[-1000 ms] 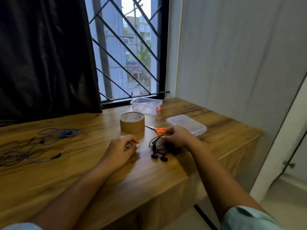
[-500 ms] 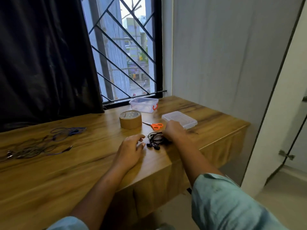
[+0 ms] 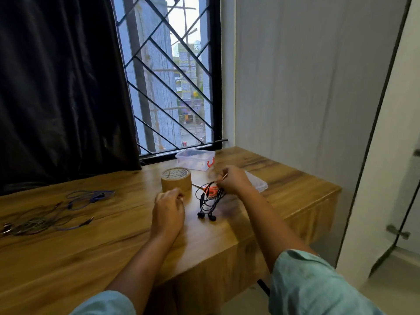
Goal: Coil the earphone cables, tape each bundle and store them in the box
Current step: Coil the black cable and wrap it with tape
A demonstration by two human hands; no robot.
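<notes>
My right hand (image 3: 233, 181) pinches the black earphone cable (image 3: 209, 203) near its plug and lifts it off the wooden table (image 3: 113, 246); the two earbuds hang down and touch the tabletop. My left hand (image 3: 169, 209) rests on the table to the left of the cable, fingers loosely curled, holding nothing. A roll of brown tape (image 3: 176, 179) stands just beyond my left hand. Orange-handled scissors (image 3: 210, 190) lie behind the cable. The clear plastic box (image 3: 195, 159) sits open by the window, and its lid (image 3: 258, 184) lies to the right, partly hidden by my right hand.
Blue earphones (image 3: 91, 196) and a tangle of grey cables (image 3: 34, 221) lie on the table's left side. A dark curtain and a barred window back the table. The table's right edge drops to the floor beside a grey wall.
My right hand has risen off the table, lifting the black earphone cable so the buds dangle. My left hand stayed near the tape. The camera view tilted upward.
</notes>
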